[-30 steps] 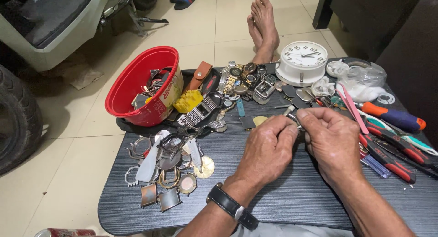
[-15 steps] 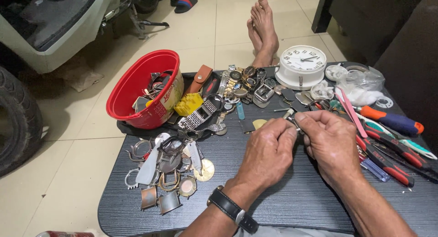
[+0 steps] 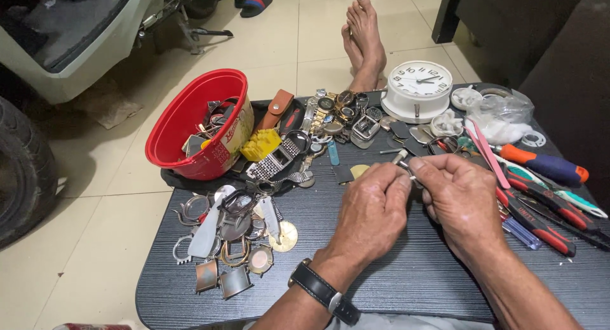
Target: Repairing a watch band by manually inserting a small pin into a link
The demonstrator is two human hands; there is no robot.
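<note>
Fingertips of both hands meet over the middle of the dark surface (image 3: pixel 394 285), pinching one small metal part (image 3: pixel 403 160) between them. The left hand (image 3: pixel 372 209) closes on it from the left, the right hand (image 3: pixel 460 200) from the right. Both are equally near; its long axis cannot be told.

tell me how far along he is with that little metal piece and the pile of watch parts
Done: watch cases lie stripped on the table's left. In hand: both hands, left hand and right hand, pinch a small metal part between the fingers. Left: watches and the red bowl of parts lie untouched.
</note>
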